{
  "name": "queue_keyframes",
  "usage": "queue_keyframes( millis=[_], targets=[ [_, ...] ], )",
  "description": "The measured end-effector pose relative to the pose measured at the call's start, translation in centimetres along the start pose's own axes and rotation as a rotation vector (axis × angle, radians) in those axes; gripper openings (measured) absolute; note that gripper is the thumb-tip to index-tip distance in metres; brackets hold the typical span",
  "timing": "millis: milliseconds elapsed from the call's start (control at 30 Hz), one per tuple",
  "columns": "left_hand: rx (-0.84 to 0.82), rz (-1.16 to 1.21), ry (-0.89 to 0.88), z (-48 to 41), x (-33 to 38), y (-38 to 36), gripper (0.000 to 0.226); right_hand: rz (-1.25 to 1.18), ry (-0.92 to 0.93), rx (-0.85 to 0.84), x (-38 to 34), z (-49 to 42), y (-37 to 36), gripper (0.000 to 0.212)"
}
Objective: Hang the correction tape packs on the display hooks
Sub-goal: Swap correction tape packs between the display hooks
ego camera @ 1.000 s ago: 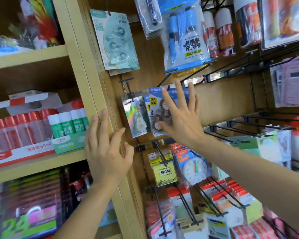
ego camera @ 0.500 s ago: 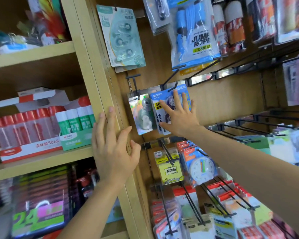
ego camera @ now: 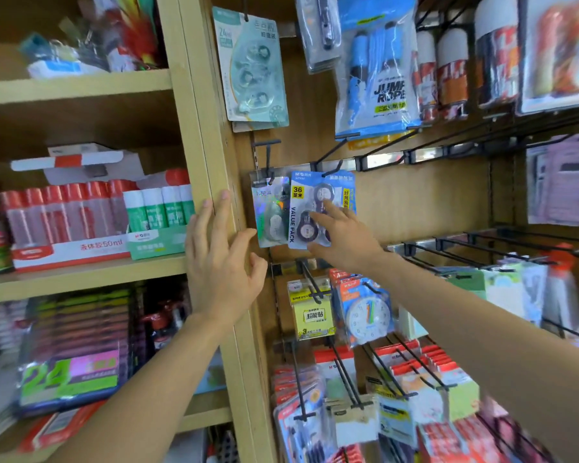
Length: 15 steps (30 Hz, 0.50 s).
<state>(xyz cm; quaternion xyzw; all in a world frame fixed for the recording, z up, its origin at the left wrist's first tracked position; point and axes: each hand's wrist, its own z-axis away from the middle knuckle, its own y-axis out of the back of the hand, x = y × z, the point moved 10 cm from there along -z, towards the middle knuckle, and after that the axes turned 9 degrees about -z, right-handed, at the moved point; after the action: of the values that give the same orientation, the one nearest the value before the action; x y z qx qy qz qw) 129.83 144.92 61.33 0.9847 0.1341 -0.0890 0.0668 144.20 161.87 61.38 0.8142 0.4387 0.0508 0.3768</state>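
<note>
A blue correction tape pack (ego camera: 310, 202) marked "36" and "VALUE PACK" hangs on a black display hook (ego camera: 331, 170) on the wooden back panel. Left of it a silvery holographic pack (ego camera: 270, 212) hangs on another hook (ego camera: 268, 155). My right hand (ego camera: 343, 238) lies flat against the blue pack's lower right, fingers spread, gripping nothing. My left hand (ego camera: 219, 259) rests open on the wooden upright (ego camera: 211, 135), fingertips up, thumb close to the silvery pack. A pale green three-tape pack (ego camera: 249, 65) hangs higher up.
Empty black hooks (ego camera: 482, 248) jut out on the right. Below hang yellow sticky-note packs (ego camera: 313, 312), a clock pack (ego camera: 366, 312) and red-topped packs (ego camera: 425, 365). A jump rope pack (ego camera: 378, 71) hangs above. Glue bottles (ego camera: 67, 212) fill the left shelf.
The view has shifted, so the packs sit lower and further right in frame. My right hand has slid down the blue pack. My left hand stays on the upright.
</note>
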Motion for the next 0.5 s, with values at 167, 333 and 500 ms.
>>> queue_keyframes(
  millis=[167,333,500],
  targets=[
    [-0.03,0.238,0.034,0.8,0.4,1.9,0.034,-0.177,0.086,0.105,-3.5,7.0,3.3,0.039],
    [-0.128,0.502,0.051,6.3,3.0,4.5,0.022,-0.288,0.04,0.119,-4.5,15.2,3.4,0.03],
    [-0.367,0.621,0.016,16.5,6.2,4.8,0.019,-0.395,-0.138,0.035,-2.5,24.7,-1.1,0.02]
  ],
)
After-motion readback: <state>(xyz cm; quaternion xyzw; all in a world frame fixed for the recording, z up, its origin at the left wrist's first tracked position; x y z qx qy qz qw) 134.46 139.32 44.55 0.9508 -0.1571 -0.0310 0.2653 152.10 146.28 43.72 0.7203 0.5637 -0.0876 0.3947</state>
